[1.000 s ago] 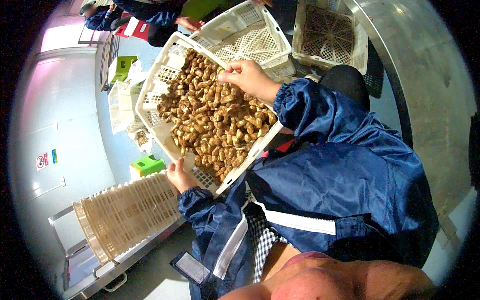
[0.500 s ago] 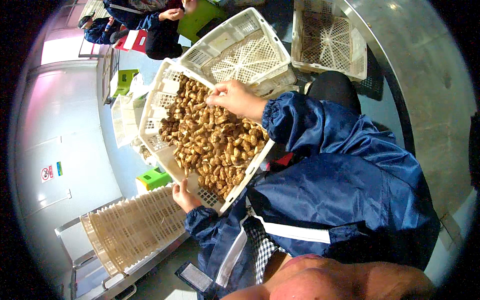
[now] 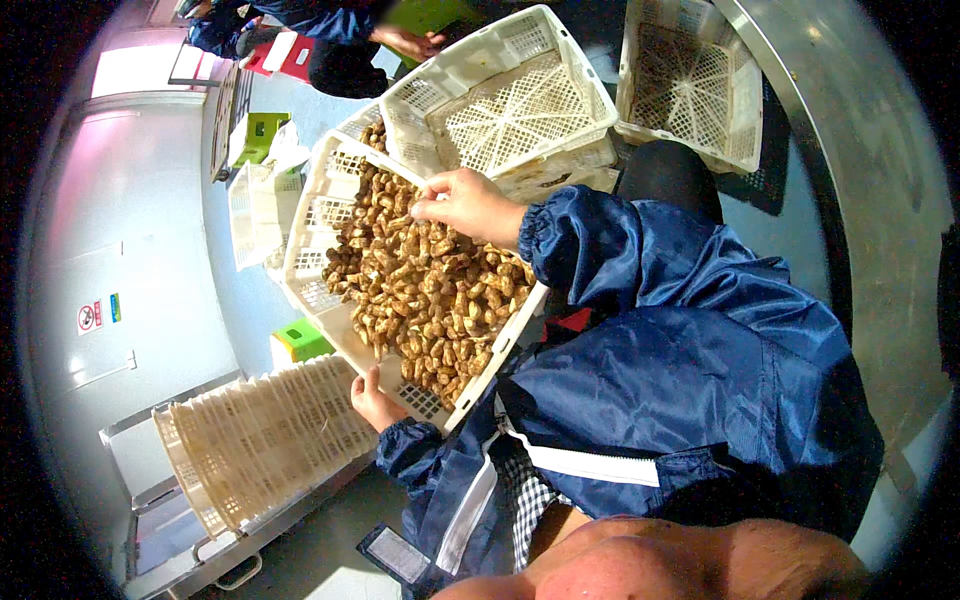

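A white plastic crate (image 3: 305,262) with slotted walls lies tilted in front of me, heaped with small brown mushrooms (image 3: 430,300) that show paler stems. My left hand (image 3: 378,402) is closed on the crate's near left rim, thumb upward. Across the crate, my right hand (image 3: 468,206) has its fingers bent and pinched together at the right-hand rim, just over the mushrooms. Its fingertips are partly hidden, but they appear to grip that rim.
Another white crate (image 3: 520,118) with bare mesh base overlaps the far edge, stacked on one below. A further crate (image 3: 690,90) stands far right by a metal surface (image 3: 860,180). Nested crates (image 3: 265,440) lean on a cart at left. A co-worker's hand (image 3: 408,42) shows beyond.
The view has shifted slightly, and the bare crate now covers more of the mushroom crate's far corner. The co-worker's hand has moved lower. Both my hands keep their places on the crate.
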{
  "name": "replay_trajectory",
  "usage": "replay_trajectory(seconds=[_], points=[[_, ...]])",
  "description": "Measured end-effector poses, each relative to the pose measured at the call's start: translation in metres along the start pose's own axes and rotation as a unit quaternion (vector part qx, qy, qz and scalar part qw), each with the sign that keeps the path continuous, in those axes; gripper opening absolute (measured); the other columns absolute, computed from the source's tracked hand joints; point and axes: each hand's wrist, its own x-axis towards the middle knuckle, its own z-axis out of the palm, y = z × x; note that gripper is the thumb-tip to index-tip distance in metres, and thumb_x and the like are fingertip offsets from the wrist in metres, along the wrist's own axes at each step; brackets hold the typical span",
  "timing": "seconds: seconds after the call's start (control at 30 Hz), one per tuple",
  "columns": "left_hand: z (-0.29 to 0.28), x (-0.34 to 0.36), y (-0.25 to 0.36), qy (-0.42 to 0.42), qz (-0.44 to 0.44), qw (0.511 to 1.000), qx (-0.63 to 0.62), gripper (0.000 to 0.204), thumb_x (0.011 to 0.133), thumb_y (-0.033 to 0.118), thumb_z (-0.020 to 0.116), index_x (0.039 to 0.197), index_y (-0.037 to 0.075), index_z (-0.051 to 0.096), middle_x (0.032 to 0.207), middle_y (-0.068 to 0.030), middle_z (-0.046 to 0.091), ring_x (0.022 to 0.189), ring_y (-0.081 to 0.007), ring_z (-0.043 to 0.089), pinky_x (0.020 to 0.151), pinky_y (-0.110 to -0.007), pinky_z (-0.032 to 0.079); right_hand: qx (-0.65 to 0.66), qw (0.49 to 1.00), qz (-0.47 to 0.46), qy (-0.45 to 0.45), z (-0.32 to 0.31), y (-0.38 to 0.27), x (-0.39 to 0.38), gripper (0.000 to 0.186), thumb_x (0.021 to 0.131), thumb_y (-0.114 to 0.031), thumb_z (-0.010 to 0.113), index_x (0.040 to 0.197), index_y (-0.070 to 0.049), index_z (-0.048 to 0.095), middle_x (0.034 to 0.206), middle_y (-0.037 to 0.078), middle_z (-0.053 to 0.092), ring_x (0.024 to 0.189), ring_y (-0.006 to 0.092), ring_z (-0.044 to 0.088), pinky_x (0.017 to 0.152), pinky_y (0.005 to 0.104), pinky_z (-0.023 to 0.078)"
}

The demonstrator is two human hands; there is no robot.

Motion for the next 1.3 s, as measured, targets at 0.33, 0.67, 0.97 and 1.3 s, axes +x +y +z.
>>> replay_trajectory(seconds=[0.33,0.67,0.97,1.3], points=[[-0.002,0.0,-0.003,0.008,-0.016,1.0,0.008,0.013,0.082,0.006,0.062,0.088,-0.005,0.062,0.082,-0.0088,0.064,0.071,-0.0172,0.061,0.066,-0.03,0.049,-0.014,1.0,0.008,-0.006,0.001,-0.007,-0.002,0.027,0.075,-0.033,0.069,0.074,-0.007,0.067,0.059,0.008,0.06,0.058,0.0172,0.057,0.059,0.0332,0.046],[-0.003,0.011,0.016,-0.03,-0.014,0.999,0.014,0.02,0.079,0.009,0.063,0.092,-0.007,0.06,0.082,-0.0078,0.059,0.073,-0.0163,0.054,0.066,-0.029,0.043,-0.01,0.999,0.019,0.027,0.001,-0.001,-0.001,0.029,0.076,-0.035,0.069,0.075,-0.007,0.067,0.061,0.005,0.06,0.059,0.0148,0.056,0.06,0.0307,0.044],[-0.001,0.054,0.019,-0.121,-0.007,0.993,-0.009,0.012,0.081,0.007,0.06,0.084,-0.004,0.059,0.077,-0.0043,0.058,0.067,-0.0125,0.051,0.06,-0.027,0.041,0.052,0.985,0.098,0.13,0.015,0.004,-0.044,0.016,0.084,-0.021,0.071,0.082,-0.006,0.066,0.074,-0.004,0.059,0.068,0.005,0.049,0.064,0.021,0.039],[0.039,0.148,-0.004,-0.272,0.071,0.96,0.004,0.019,0.078,0.013,0.063,0.081,-0.006,0.061,0.07,-0.0049,0.057,0.061,-0.0121,0.049,0.054,-0.027,0.038,0.072,0.951,0.027,0.301,0.036,0.0,-0.071,0.018,0.084,-0.02,0.069,0.071,-0.01,0.061,0.063,-0.007,0.049,0.057,0.0027,0.038,0.052,0.0223,0.027]])
